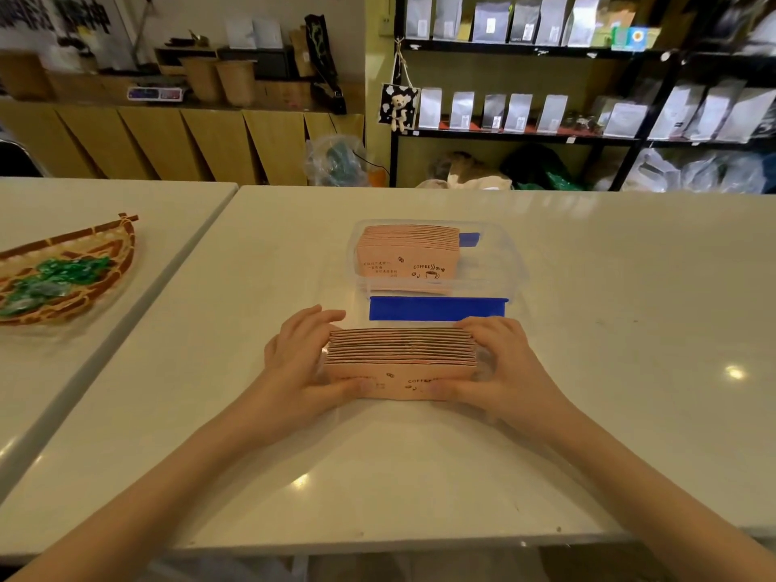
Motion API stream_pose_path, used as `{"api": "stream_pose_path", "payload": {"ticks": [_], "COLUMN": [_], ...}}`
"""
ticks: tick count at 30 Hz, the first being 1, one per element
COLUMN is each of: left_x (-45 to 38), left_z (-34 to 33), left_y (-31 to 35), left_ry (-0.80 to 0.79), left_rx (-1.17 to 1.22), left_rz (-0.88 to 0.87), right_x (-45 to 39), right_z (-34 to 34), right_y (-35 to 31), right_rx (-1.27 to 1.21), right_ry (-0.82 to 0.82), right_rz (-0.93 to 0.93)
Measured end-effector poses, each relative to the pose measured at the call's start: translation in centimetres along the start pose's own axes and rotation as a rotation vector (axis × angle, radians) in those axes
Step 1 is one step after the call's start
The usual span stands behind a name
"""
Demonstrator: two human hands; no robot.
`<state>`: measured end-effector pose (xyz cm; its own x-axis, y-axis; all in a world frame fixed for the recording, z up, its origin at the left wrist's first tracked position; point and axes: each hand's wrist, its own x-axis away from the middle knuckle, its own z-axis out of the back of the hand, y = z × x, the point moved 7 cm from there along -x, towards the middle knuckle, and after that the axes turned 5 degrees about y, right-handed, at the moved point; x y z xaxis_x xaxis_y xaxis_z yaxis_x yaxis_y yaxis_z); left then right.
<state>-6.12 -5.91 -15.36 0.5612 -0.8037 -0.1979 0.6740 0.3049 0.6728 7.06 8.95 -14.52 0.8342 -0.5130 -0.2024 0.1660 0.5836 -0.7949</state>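
On the white table (420, 455), near the clear plastic box (514, 262), both hands grip a stack of pink coffee packets (401, 363): left hand (302, 363) and right hand (504, 363) curl round its ends.

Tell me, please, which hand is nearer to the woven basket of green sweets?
Left. The left hand grips the end of the sachet stack facing the woven basket; the right hand grips its far end.

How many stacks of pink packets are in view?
2. The near stack stands on the table, gripped between the left hand and right hand; the far stack stands in the clear box. Others may be hidden behind it.
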Motion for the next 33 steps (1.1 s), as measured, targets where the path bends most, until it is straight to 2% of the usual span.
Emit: {"api": "stream_pose_path", "payload": {"ticks": [4, 9, 24, 29, 33], "left_x": [-0.1, 0.2, 0.4, 0.3, 0.3], "left_z": [-0.1, -1.1, -1.1, -0.3, 0.4], "left_y": [-0.9, 0.1, 0.7, 0.4, 0.4], "left_ry": [-0.009, -0.013, -0.013, -0.018, -0.065], "left_rx": [-0.041, 0.026, 0.013, -0.060, -0.076], "left_rz": [0.047, 0.073, 0.043, 0.030, 0.002], "right_x": [0.3, 0.7, 1.2, 1.0, 0.7], "right_z": [-0.3, -1.7, -1.4, -0.5, 0.3], "right_y": [0.3, 0.2, -0.9, -1.0, 0.0], "right_rx": [-0.028, -0.042, -0.054, -0.066, -0.119], "right_ry": [-0.058, -0.048, -0.106, -0.099, -0.085], "right_rz": [-0.017, -0.009, 0.031, 0.046, -0.063]}}
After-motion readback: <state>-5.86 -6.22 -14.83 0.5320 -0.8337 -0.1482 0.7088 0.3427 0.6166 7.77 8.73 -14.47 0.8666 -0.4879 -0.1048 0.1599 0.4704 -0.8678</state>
